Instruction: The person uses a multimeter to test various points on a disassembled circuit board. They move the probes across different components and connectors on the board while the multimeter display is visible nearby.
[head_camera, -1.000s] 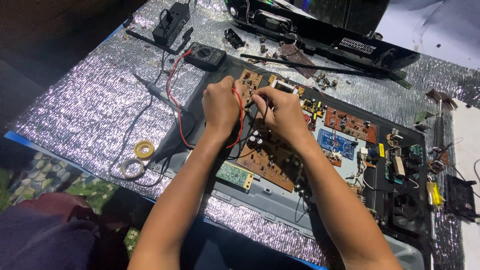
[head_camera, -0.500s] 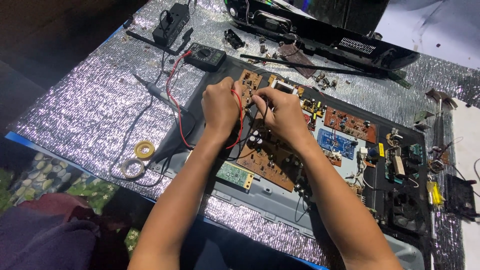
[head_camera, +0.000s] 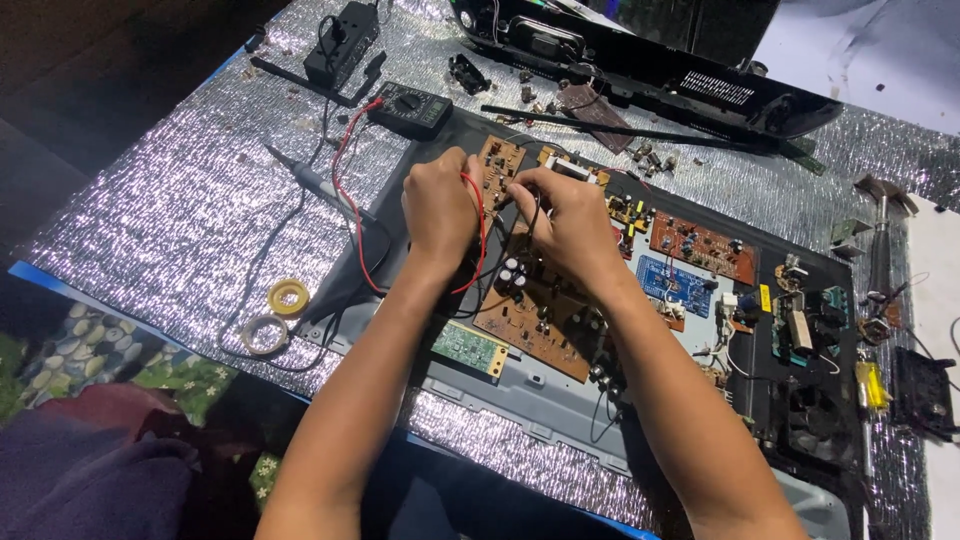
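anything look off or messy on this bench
Somewhat. Small loose parts lie scattered on the foil mat by the black housing. Red and black leads tangle around both hands, left and right, over the boards. No visible damage.

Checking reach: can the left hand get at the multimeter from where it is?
Probably yes. The multimeter lies just beyond the left hand on the foil mat, with only its red lead between them.
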